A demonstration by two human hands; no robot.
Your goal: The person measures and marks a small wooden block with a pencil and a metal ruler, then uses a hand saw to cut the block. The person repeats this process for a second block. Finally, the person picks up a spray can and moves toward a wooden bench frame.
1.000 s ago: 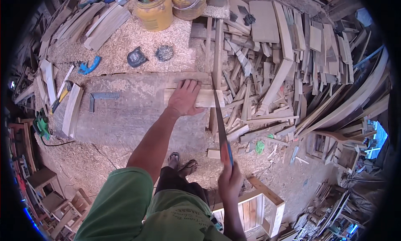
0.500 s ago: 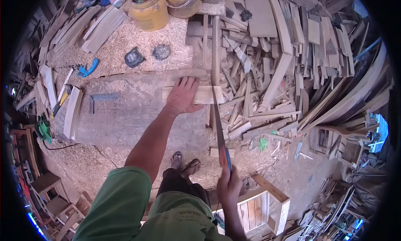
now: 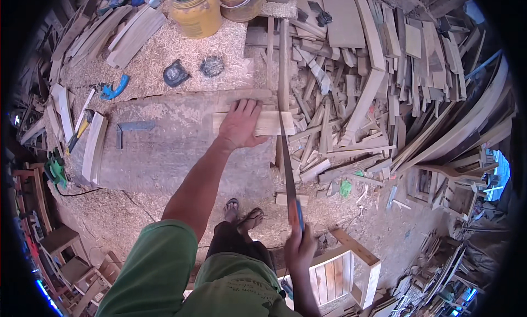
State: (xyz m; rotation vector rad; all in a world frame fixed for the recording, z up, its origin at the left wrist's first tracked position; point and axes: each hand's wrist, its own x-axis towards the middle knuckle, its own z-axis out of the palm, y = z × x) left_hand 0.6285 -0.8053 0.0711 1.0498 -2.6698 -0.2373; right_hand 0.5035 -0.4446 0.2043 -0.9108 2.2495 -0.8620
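Observation:
My left hand (image 3: 240, 124) grips a short pale board (image 3: 272, 123) from above, fingers curled over it, on a worn plywood work surface (image 3: 164, 152). My right hand (image 3: 299, 243) is closed round the orange-and-blue handle of a handsaw (image 3: 287, 160), whose long blade crosses the board near its right end. Another wood strip (image 3: 266, 104) lies just beyond the board. A metal square (image 3: 135, 126) rests left of my left hand, with a long offcut (image 3: 94, 149) and a yellow-handled tool (image 3: 83, 130) farther left.
Yellow buckets (image 3: 195, 17), two dark lumps (image 3: 175, 73) and a blue curved object (image 3: 114, 87) sit beyond the surface. Scrap wood (image 3: 362, 97) piles at the right. My feet (image 3: 241, 215) stand in shavings. A wooden frame (image 3: 362, 267) lies lower right, chairs (image 3: 71, 262) lower left.
The saw has moved slightly back toward me across the board since a second ago; in the last half second it barely differs. My left hand keeps its hold on the board.

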